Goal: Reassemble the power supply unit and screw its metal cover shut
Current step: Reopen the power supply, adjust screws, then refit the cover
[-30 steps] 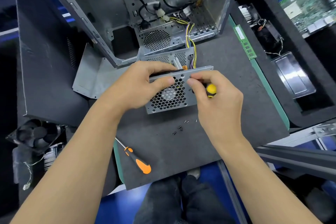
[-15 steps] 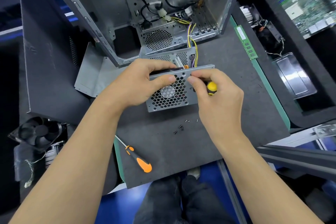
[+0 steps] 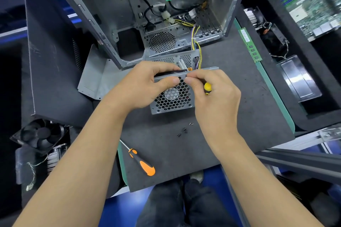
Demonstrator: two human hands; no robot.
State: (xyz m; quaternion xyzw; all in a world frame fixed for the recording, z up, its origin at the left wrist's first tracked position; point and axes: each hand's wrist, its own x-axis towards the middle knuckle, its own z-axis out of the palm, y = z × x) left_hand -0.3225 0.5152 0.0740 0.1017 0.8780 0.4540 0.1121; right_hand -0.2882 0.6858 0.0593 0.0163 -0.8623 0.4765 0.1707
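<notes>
Here, far left of both hands, a black case fan (image 3: 41, 135) sits at the table (image 3: 230, 116) edge, with a bent grey metal panel (image 3: 96, 79) just beyond the left wrist. Below the left forearm lies an orange-handled screwdriver (image 3: 142, 162), untouched. Left hand (image 3: 140, 86) grips the power supply unit (image 3: 172, 96) from its left side, fingers curled over the top edge, thumb pressed on the honeycomb fan grille. The unit stands on the table between the two hands, grille facing the camera, yellow and purple wires (image 3: 196, 46) running up from it into the open computer case (image 3: 166, 14) behind. Right hand (image 3: 214, 94) is closed around a yellow-and-black screwdriver (image 3: 207, 88), thumb and forefinger pinched at the unit's upper edge next to the left thumb; whether a screw is in the pinch is hidden. Loose black screws (image 3: 184, 130) lie on the table just below the unit, near the right wrist. Right of the right hand, a green RAM stick (image 3: 250, 44); further right, a motherboard (image 3: 313, 0).
</notes>
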